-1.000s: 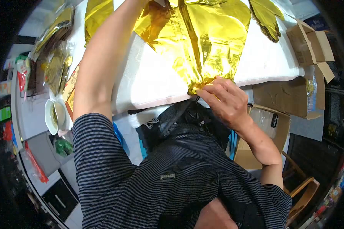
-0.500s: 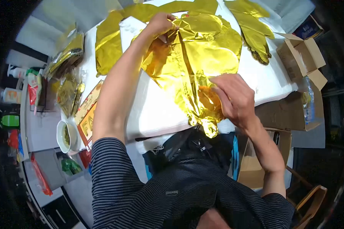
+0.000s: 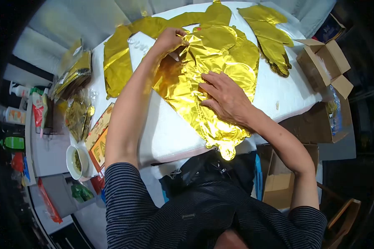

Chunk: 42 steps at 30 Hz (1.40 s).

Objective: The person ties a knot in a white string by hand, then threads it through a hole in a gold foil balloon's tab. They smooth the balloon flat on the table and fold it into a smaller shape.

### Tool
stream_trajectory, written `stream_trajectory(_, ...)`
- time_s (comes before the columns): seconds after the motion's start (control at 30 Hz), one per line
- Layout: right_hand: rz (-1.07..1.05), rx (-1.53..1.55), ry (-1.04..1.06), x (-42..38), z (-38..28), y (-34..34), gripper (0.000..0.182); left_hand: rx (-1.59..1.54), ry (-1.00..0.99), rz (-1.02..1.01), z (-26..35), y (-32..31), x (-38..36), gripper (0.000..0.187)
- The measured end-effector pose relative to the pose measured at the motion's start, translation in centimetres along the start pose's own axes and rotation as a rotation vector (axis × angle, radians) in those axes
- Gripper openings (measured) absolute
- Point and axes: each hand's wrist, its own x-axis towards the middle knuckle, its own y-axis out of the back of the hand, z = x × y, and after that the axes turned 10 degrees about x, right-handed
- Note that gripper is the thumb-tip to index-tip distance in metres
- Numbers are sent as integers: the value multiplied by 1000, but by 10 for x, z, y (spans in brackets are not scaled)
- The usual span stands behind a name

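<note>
A creased gold foil piece (image 3: 224,54) lies flat on a white-covered table (image 3: 162,135), directly in front of a person in a striped dark shirt (image 3: 131,199), its narrow rounded tab (image 3: 227,152) reaching past the near edge. The left hand (image 3: 168,40) pinches the foil at its upper left, fingers drawn narrow around a fold. The right hand (image 3: 227,97) presses palm down on the middle of the same piece, open wide with fingers spread.

Around it on the tabletop, a second gold foil shape (image 3: 117,62) rests to the left, a third (image 3: 268,33) to the right, and more gold foil (image 3: 168,24) stretches along the far side. At the left edge sit clear plastic packets (image 3: 77,68) with gold contents, a printed carton (image 3: 99,143) in red and yellow, and a white bowl (image 3: 76,161) holding something green. At the right edge stands an open cardboard box (image 3: 318,68), its flaps raised; a larger box (image 3: 307,126) sits just beside it, and another open carton (image 3: 279,182) is lower down, near a wooden chair (image 3: 345,213). Far left, a green bottle (image 3: 15,143) stands near a white pump bottle (image 3: 19,90).
</note>
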Motion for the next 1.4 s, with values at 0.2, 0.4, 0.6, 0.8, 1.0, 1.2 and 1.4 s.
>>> stream_trajectory(0.2,4,19,-2,1,0,1,42,-200,86,4,-13,21,-4,42)
stream_trajectory(0.4,5,15,6,0,1,0,42,-18,152,108,-26,59,-49,25)
stream_trajectory(0.6,15,-14,39,-1,3,0,41,131,353,-16,-24,72,-121,28)
stream_trajectory(0.8,13,-12,48,-1,5,0,39,4,417,-14,-22,57,-152,29)
stream_trajectory(1.0,11,-13,54,-1,6,-2,39,-11,434,-25,-13,53,-146,29)
stream_trajectory(1.2,-1,-8,55,-2,8,-5,40,271,389,0,-26,48,-129,34)
stream_trajectory(1.4,9,-21,44,-3,15,-13,39,-290,418,-34,-15,48,-138,36)
